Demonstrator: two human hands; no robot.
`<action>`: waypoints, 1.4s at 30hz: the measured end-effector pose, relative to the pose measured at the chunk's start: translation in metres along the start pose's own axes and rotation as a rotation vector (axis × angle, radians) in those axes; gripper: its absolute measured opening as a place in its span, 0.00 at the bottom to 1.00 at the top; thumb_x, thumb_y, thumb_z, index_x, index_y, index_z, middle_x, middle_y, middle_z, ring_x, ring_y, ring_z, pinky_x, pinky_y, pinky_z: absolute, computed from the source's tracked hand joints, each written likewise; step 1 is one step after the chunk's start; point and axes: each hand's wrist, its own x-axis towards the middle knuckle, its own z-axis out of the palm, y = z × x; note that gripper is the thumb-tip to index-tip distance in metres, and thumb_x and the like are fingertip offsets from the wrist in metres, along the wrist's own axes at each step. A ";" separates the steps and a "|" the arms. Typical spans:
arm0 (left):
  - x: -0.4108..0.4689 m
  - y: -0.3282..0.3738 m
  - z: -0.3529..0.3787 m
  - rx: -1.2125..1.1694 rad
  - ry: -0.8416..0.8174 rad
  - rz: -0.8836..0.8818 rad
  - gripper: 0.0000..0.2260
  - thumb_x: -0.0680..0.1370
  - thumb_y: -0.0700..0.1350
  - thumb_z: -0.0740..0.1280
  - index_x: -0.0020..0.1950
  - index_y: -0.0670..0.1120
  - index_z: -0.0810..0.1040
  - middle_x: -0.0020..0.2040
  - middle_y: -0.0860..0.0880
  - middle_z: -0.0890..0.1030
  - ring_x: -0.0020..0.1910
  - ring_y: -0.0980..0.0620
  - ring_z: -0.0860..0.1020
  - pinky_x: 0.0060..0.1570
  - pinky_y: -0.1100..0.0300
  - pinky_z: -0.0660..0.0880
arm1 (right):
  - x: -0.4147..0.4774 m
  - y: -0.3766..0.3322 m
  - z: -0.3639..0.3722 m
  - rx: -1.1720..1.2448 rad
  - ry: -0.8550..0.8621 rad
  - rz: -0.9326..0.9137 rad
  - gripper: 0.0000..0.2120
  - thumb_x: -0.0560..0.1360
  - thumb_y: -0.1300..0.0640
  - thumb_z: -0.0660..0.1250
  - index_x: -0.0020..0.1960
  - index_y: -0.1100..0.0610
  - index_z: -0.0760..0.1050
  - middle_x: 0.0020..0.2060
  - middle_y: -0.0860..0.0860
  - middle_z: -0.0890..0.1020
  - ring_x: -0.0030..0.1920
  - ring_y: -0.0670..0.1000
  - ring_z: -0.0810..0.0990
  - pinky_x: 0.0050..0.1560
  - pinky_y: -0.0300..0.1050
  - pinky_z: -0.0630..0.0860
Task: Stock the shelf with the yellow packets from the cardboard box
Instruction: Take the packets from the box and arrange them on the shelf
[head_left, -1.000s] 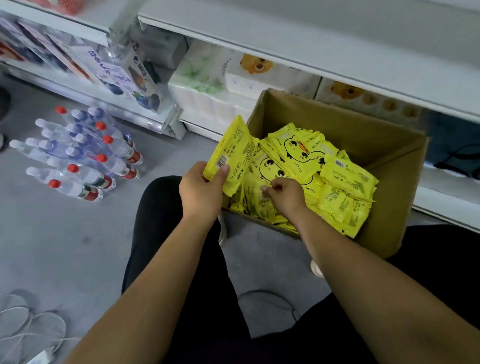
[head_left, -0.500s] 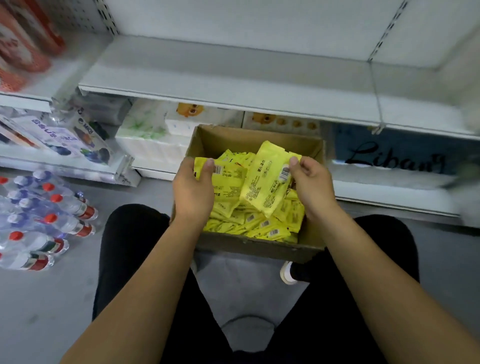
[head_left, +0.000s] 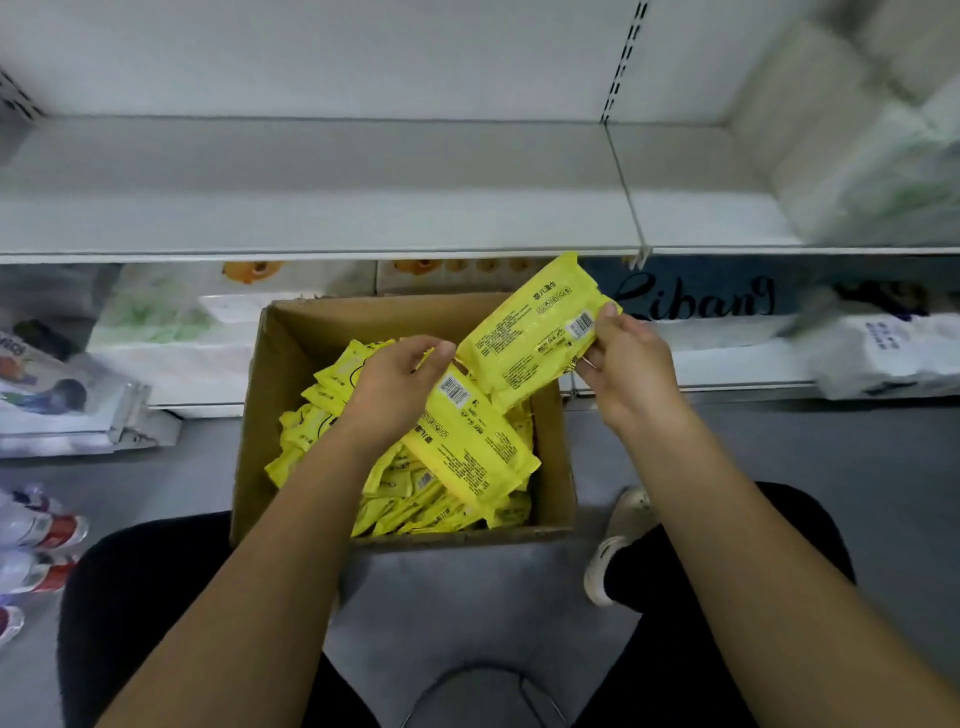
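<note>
An open cardboard box (head_left: 260, 415) stands on the floor in front of me, holding several yellow packets (head_left: 311, 441). My left hand (head_left: 400, 379) grips one yellow packet (head_left: 467, 447) by its upper end, its printed back facing up above the box. My right hand (head_left: 623, 369) pinches a second yellow packet (head_left: 530, 343) at its barcode end, lifted above the box's far right corner. Above the box runs a bare white shelf (head_left: 311, 208).
Tissue packs (head_left: 171, 322) fill the lower shelf behind the box. White wrapped rolls (head_left: 857, 156) sit on the shelf at right, and a white bag (head_left: 893, 353) lies lower right. Water bottles (head_left: 36, 551) lie on the floor at left. A stool ring (head_left: 478, 675) shows between my knees.
My view has tilted up toward the shelf. Both hands have lifted their packets higher; the left packet now points down-right, and the right one has swung up and right.
</note>
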 end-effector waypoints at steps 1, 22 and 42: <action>0.008 0.000 0.001 -0.024 -0.034 -0.020 0.09 0.83 0.58 0.66 0.53 0.57 0.84 0.47 0.47 0.87 0.41 0.42 0.81 0.38 0.49 0.77 | 0.008 0.000 0.001 0.001 0.001 0.021 0.10 0.85 0.55 0.60 0.52 0.58 0.77 0.50 0.56 0.85 0.50 0.53 0.85 0.52 0.50 0.83; 0.024 0.052 -0.002 -0.061 -0.228 -0.024 0.08 0.79 0.48 0.74 0.49 0.46 0.77 0.45 0.45 0.88 0.39 0.43 0.83 0.43 0.43 0.81 | 0.022 -0.047 -0.030 -0.167 -0.005 -0.213 0.08 0.81 0.56 0.67 0.45 0.58 0.76 0.43 0.56 0.84 0.46 0.52 0.85 0.53 0.54 0.83; 0.080 0.117 0.084 0.669 0.146 0.397 0.33 0.74 0.67 0.71 0.76 0.58 0.71 0.63 0.53 0.84 0.63 0.48 0.80 0.55 0.55 0.75 | 0.101 -0.130 -0.025 0.155 0.034 -0.113 0.07 0.81 0.61 0.66 0.47 0.64 0.72 0.40 0.58 0.83 0.33 0.48 0.85 0.32 0.38 0.80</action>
